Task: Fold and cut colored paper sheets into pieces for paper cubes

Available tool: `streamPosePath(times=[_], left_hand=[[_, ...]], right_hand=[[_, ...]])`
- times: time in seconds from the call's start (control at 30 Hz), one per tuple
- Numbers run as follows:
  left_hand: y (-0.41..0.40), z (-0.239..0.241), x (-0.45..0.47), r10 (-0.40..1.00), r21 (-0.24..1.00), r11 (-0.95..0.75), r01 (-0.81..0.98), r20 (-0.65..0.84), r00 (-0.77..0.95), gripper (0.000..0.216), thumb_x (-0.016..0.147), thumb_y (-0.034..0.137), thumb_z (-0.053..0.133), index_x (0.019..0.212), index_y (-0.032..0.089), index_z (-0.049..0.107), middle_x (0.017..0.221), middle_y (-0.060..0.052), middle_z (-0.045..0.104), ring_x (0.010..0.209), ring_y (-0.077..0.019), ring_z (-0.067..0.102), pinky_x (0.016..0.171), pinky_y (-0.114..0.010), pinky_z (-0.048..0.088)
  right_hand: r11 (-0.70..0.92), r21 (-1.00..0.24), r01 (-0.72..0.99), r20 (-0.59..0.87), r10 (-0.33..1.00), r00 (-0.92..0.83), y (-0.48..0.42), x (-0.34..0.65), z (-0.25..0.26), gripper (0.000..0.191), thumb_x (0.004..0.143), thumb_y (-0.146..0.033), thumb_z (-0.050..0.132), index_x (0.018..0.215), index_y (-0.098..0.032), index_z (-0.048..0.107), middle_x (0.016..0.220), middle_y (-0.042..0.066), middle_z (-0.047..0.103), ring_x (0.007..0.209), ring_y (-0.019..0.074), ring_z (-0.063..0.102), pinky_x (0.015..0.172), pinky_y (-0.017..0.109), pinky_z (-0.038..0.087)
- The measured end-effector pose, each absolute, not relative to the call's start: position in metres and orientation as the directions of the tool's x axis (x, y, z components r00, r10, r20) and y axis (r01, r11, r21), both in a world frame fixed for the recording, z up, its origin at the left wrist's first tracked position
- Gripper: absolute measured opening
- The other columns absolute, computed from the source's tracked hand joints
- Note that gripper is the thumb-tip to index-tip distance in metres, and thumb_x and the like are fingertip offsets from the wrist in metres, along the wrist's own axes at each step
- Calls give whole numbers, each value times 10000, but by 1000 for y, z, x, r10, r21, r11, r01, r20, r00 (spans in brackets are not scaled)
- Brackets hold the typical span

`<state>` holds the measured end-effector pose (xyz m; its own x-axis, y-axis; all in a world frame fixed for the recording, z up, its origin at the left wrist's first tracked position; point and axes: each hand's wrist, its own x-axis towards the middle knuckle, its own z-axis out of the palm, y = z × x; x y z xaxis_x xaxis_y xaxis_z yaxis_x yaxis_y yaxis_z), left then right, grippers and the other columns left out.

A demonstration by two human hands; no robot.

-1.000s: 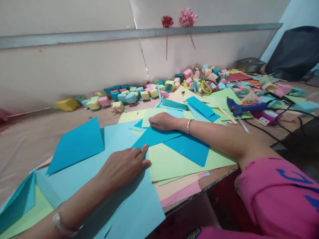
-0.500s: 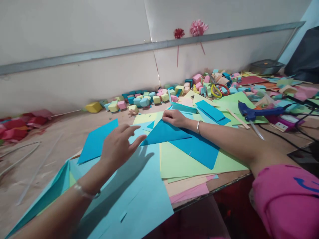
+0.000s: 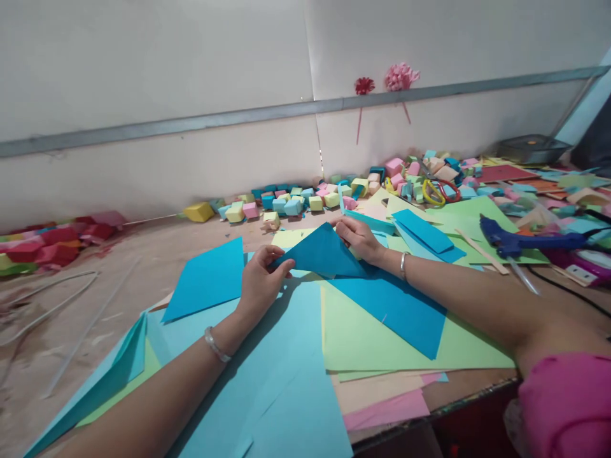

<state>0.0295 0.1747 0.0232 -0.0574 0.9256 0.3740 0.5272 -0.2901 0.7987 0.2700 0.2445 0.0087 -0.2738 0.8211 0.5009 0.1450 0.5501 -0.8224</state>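
Between my hands is a folded blue paper triangle (image 3: 322, 253), its peak pointing away from me. My left hand (image 3: 264, 278) pinches its left corner between thumb and fingers. At the upper right edge of the triangle, my right hand (image 3: 359, 240) grips the paper with its fingers curled. A larger blue sheet (image 3: 405, 312) lies partly under the triangle and my right forearm. Left of my left hand rests another blue sheet (image 3: 205, 277). Beneath everything spread light blue paper (image 3: 286, 356) and light green paper (image 3: 363, 337).
Small folded paper cubes (image 3: 286, 205) line the wall. Scissors (image 3: 439, 192) lie among them. A blue glue gun (image 3: 520, 240) with its cable is at the right, near a purple power strip (image 3: 580, 264). The table's front edge (image 3: 458, 407) runs below the papers.
My left hand has moved in and taken hold of the triangle's left corner. The triangle is now lifted and tilted between both hands. The view has shifted slightly.
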Motion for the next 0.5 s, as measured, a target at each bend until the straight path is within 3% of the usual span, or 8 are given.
streamPosePath(times=[0.1,0.17,0.27,0.37,0.43,0.5], left_hand=[[175,25,30,923,830,-295,473,376,-85,256,749,321,689,932,195,562,667,41,628,519,-115,625,489,-208,444],[174,26,31,921,848,-298,438,377,-103,258,745,322,692,927,190,566,665,42,620,508,-107,614,477,-202,438],[172,27,32,919,873,-298,386,372,-132,292,741,338,696,940,187,545,652,43,604,505,-115,613,456,-201,441],[172,27,32,919,897,-290,335,358,-163,364,746,375,694,996,183,511,656,42,591,510,-135,620,442,-217,461],[174,26,30,914,905,-291,309,359,-190,439,741,413,701,1052,182,495,753,10,619,558,-147,639,458,-237,490],[175,25,29,898,903,-305,303,379,-225,528,707,431,737,1105,186,492,948,-50,638,715,-168,674,550,-265,543]], right_hand=[[575,-801,167,530,810,-250,239,271,10,420,942,-499,433,1206,-205,574,652,-37,477,576,130,444,572,262,372],[647,-732,213,594,759,-266,236,270,12,392,936,-449,457,1220,-204,570,751,-4,555,651,143,492,631,279,410],[800,-521,297,723,598,-345,232,268,15,323,890,-396,527,1121,-185,609,992,86,624,875,206,565,804,364,459],[873,-308,379,803,452,-388,228,264,16,191,848,-352,589,945,-197,643,1143,139,592,1078,265,527,924,437,429],[864,-308,399,809,458,-368,226,262,17,128,846,-334,594,847,-215,640,1206,133,574,1157,280,487,960,452,400],[814,-445,373,771,560,-302,224,261,17,128,845,-339,585,795,-225,616,1169,116,594,1135,278,497,957,445,392]])
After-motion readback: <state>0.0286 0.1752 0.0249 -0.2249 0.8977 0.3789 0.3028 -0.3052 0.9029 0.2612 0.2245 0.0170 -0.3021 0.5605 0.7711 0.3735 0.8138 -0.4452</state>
